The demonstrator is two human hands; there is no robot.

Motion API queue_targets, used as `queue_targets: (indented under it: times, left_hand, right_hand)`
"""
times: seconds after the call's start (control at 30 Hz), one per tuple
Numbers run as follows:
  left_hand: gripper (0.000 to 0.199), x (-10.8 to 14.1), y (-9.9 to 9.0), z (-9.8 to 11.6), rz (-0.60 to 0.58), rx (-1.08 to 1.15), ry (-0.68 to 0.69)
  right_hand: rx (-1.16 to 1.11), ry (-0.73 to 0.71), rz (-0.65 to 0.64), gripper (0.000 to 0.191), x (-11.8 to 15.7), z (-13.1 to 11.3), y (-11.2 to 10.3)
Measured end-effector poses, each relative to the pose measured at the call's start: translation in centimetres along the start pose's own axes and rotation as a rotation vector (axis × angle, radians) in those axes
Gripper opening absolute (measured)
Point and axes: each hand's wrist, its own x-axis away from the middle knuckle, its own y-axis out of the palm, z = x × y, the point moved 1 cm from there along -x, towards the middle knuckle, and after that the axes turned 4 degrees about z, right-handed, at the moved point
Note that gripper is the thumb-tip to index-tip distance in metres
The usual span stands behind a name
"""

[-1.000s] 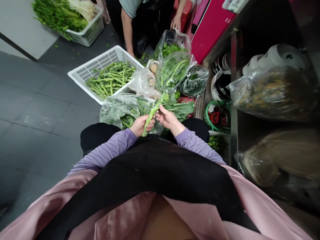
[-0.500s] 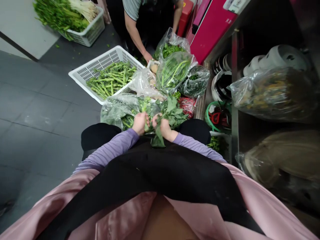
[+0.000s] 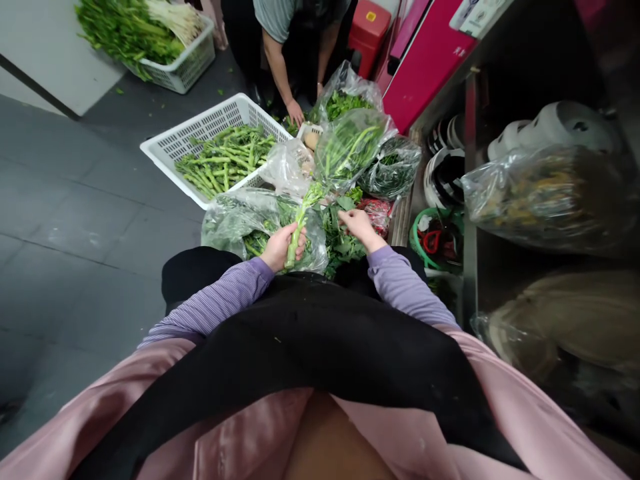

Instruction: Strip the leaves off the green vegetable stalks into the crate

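Observation:
My left hand is closed around a thick, pale green vegetable stalk, its budded tip pointing up and away from me. To the right, my right hand hovers over a heap of dark green leaves, fingers loosely stretched and nothing visible in them. A clear plastic bag with more green stalks lies under and left of my left hand. Beyond it, a white slatted basket holds many stripped green stalks.
Across from me a co-worker's hand reaches down near bagged greens. A red bag and a green basin are at right, beside a metal shelf. Another basket with leafy bunches stands at far left.
My hands have moved apart, the right one going right to the leaf heap. The leaf that hung between them is gone from there; the stalk now shows bare in my left hand.

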Motion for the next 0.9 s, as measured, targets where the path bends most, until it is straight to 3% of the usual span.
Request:
queue_targets:
  times: [0.1,0.17,0.27,0.43,0.53,0.6,0.7,0.77,0.83,0.9]
  left_hand:
    - [0.025,0.2,0.1,-0.3,-0.072,-0.014,-0.05]
    - [0.027,0.4,0.3,-0.4,-0.138,0.014,-0.12]
    - [0.031,0.8,0.6,-0.4,-0.212,0.095,-0.206]
    - [0.037,1.1,1.0,-0.2,-0.251,0.183,-0.215]
    - [0.037,1.0,0.9,0.0,-0.252,0.169,-0.171]
    - [0.035,0.8,0.7,0.3,-0.233,0.178,-0.125]
    - [0.031,0.7,0.5,0.3,-0.206,0.178,-0.132]
    - [0.029,0.6,0.5,0.1,-0.196,0.164,-0.176]
    - [0.029,0.7,0.6,-0.3,-0.199,0.147,-0.214]
    - [0.03,0.7,0.7,-0.6,-0.214,0.127,-0.235]
  right_hand:
    - [-0.553,-0.134,-0.191,0.034,2.9,-2.3,3.2]
    - [-0.766,-0.189,-0.166,0.033,4.1,-3.3,4.6]
    - [-0.894,-0.221,-0.08,0.033,4.5,-3.8,5.0]
    - [-1.076,-0.098,-0.174,0.026,5.7,-3.9,5.9]
    - [-0.973,0.032,-0.282,0.025,6.6,-3.1,7.2]
    - [-0.812,0.077,-0.223,0.023,6.4,-1.9,7.0]
    - [-0.639,0.245,-0.035,0.025,4.6,0.2,4.8]
    - [-0.547,0.347,-0.047,0.034,3.7,0.9,3.2]
    - [-0.537,0.262,-0.123,0.038,3.7,0.4,2.5]
    - [-0.651,0.041,-0.139,0.034,4.5,-1.0,2.7]
